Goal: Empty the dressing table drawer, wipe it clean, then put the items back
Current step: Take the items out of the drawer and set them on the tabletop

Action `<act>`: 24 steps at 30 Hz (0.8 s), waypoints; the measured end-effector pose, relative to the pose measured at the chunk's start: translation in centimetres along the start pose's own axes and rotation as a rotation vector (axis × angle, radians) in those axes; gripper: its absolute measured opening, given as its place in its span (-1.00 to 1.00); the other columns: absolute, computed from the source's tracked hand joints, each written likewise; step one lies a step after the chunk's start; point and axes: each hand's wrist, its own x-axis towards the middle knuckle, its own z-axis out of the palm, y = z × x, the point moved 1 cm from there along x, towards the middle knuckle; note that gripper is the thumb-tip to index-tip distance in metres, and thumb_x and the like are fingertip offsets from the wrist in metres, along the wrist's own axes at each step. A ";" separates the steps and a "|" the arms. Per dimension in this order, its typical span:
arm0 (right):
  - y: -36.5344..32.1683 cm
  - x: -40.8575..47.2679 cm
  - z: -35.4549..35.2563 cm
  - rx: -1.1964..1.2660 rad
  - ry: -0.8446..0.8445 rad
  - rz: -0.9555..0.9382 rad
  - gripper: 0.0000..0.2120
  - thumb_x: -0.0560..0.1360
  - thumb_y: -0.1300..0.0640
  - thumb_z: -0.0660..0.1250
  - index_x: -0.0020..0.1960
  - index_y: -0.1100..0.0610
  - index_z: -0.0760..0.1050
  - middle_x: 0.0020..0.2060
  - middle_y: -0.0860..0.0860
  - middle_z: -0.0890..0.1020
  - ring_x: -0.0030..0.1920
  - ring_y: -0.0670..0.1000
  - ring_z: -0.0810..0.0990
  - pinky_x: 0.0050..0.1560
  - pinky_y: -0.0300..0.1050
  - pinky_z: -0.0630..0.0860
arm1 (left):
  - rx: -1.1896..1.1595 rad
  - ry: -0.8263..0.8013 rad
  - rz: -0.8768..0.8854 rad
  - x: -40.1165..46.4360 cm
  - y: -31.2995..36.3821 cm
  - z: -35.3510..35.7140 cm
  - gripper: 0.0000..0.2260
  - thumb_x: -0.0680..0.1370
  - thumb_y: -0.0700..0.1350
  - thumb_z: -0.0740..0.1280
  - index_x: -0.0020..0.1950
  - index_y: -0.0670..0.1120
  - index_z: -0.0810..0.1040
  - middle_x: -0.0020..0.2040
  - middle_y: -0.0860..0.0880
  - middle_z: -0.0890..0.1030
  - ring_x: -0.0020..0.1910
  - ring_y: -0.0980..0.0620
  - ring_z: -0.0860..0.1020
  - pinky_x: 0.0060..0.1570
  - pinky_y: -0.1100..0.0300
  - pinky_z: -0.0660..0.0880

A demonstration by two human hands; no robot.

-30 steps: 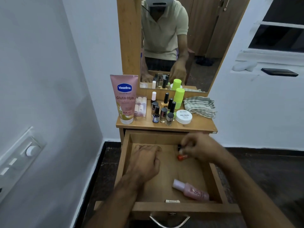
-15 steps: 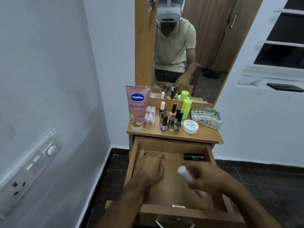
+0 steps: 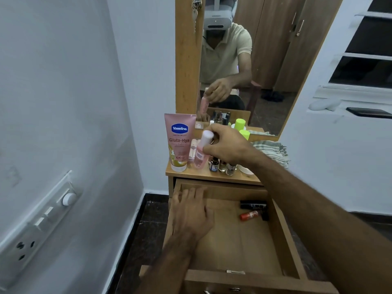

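Two items lie in the open drawer [image 3: 282, 236]: a black tube [image 3: 253, 204] against the back right corner, and a red-orange small bottle [image 3: 252, 215] with a dark cap just in front of it, near the right wall. Both lie on their sides, close together; can't tell if they touch.

My left hand [image 3: 191, 213] rests palm down on the drawer floor at the back left, fingers spread fairly flat, tips at the back wall, holding nothing.

My right hand [image 3: 227, 145] is up over the dressing table top [image 3: 212, 176], fingers and thumb curled round a pink bottle [image 3: 201, 153] with a white cap. Bottle is tilted slightly, cap up, its base low over the top just right of the Vaseline tube [image 3: 179, 143]; can't tell if the base touches the wood.

Vaseline tube stands upright on its cap at the left end of the top. Behind the pink bottle sits a small pack of pale sticks [image 3: 194, 149], mostly hidden. Several small nail polish bottles [image 3: 222, 165] stand in a cluster under my right hand. Lime green cap [image 3: 244, 134] shows just past my knuckles. White jar [image 3: 246, 169] is partly hidden by my wrist. Striped cloth [image 3: 273, 150] is bunched at the right end of the top.

Mirror [image 3: 265, 60] behind reflects me holding the bottle.
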 end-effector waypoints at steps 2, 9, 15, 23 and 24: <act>0.1 1.1 0.8 -0.046 -0.018 0.019 -0.67 0.43 0.12 0.55 0.13 0.00 0.53 -0.05 -0.08 0.63 -0.03 -0.01 0.63 -0.08 -0.02 0.62 | 0.001 -0.001 -0.001 0.0 0.0 0.1 -0.50 0.53 0.14 0.17 0.48 0.11 0.35 0.39 0.10 0.49 0.38 0.10 0.39 0.53 -0.04 0.01; 1.0 2.1 2.8 -0.101 -0.021 0.067 -0.66 0.44 0.12 0.55 0.16 0.00 0.54 -0.02 -0.09 0.64 0.01 -0.04 0.60 0.05 -0.04 0.54 | -0.052 0.015 0.009 0.0 0.0 0.5 -0.52 0.53 0.12 0.22 0.46 0.10 0.37 0.37 0.09 0.51 0.37 0.09 0.42 0.53 -0.05 -0.03; 0.9 2.3 2.7 -0.144 -0.011 0.086 -0.62 0.43 0.08 0.55 0.09 -0.14 0.42 -0.16 -0.25 0.56 0.09 -0.04 0.55 0.27 0.09 0.25 | -0.088 0.015 0.019 0.1 0.2 0.6 -0.51 0.52 0.09 0.25 0.46 0.08 0.38 0.37 0.08 0.52 0.36 0.08 0.43 0.51 -0.02 -0.01; 0.3 1.6 2.2 -0.040 -0.002 0.092 -0.61 0.43 0.08 0.54 0.16 -0.13 0.47 -0.09 -0.22 0.60 0.06 -0.05 0.62 0.30 0.18 0.47 | -0.092 0.011 0.022 0.1 0.2 0.7 -0.50 0.52 0.09 0.25 0.46 0.08 0.38 0.35 0.09 0.52 0.33 0.10 0.43 0.48 0.01 0.05; -0.1 1.5 2.0 -0.040 -0.004 0.093 -0.59 0.44 0.08 0.53 0.22 -0.10 0.49 -0.03 -0.20 0.62 0.08 -0.06 0.62 0.30 0.17 0.47 | -0.091 0.009 0.023 0.1 0.2 0.7 -0.50 0.52 0.09 0.25 0.47 0.08 0.38 0.35 0.09 0.52 0.33 0.10 0.43 0.47 0.01 0.05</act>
